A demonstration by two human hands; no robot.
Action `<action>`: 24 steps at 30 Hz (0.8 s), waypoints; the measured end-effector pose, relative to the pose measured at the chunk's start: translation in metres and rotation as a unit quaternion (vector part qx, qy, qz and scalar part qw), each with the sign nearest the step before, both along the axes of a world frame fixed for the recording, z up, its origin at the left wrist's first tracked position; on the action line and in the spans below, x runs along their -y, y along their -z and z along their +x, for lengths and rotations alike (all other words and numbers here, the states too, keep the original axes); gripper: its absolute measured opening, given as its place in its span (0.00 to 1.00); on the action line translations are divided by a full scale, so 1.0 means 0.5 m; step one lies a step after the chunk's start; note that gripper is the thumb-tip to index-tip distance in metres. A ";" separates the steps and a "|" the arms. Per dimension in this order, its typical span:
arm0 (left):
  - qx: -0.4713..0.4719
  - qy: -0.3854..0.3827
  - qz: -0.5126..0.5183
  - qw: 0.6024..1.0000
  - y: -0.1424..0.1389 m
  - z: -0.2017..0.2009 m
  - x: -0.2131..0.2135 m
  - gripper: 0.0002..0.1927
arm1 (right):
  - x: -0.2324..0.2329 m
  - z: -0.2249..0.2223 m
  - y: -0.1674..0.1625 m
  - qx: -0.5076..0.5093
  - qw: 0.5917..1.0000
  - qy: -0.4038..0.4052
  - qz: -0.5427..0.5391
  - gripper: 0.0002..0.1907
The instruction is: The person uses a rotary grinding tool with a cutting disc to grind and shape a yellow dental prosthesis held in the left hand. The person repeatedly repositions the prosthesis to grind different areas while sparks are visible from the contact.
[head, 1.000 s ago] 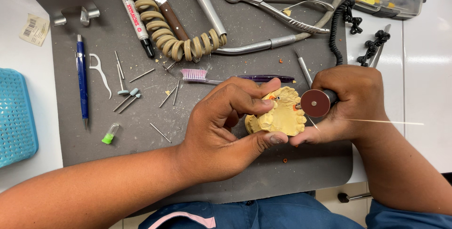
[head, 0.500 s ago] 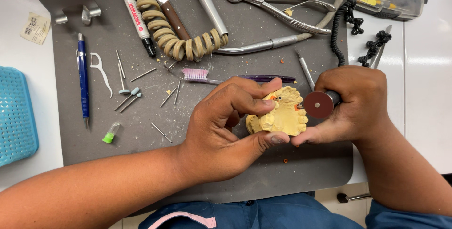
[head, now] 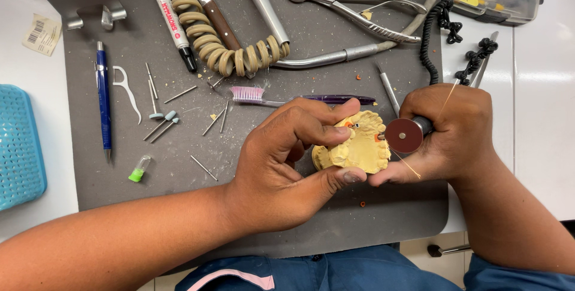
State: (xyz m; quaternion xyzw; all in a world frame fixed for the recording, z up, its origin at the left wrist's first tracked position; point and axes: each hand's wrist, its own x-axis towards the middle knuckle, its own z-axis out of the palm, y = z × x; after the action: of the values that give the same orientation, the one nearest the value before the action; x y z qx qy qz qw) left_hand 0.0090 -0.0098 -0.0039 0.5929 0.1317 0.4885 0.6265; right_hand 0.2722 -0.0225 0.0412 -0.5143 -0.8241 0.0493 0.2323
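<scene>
Since a second ago, one dark red disc (head: 403, 135) sits closer against one yellow dental cast (head: 357, 147). One toothbrush (head: 299, 96), one blue pen (head: 103, 102) lie on the grey mat (head: 299, 39) covering the white desk (head: 539, 87). Left hand (head: 281, 165) pinches the cast; right hand (head: 455, 132) wraps the disc tool beside it

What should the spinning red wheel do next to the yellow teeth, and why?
Probably ease the red disc a touch further along the yellow dental cast. The right hand has its edge right at the cast's side by an orange mark, and the left hand pinches the cast steady.
</scene>
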 end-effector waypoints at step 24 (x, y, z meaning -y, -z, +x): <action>-0.005 0.004 0.006 1.000 -0.004 -0.003 -0.001 0.18 | -0.005 -0.008 -0.010 -0.010 1.000 -0.006 -0.012 0.41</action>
State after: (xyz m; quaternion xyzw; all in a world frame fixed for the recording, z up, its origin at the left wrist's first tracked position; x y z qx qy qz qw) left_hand 0.0074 -0.0091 -0.0020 0.5994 0.1295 0.4838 0.6244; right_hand 0.2682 -0.0200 0.0461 -0.5112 -0.8244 0.0654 0.2339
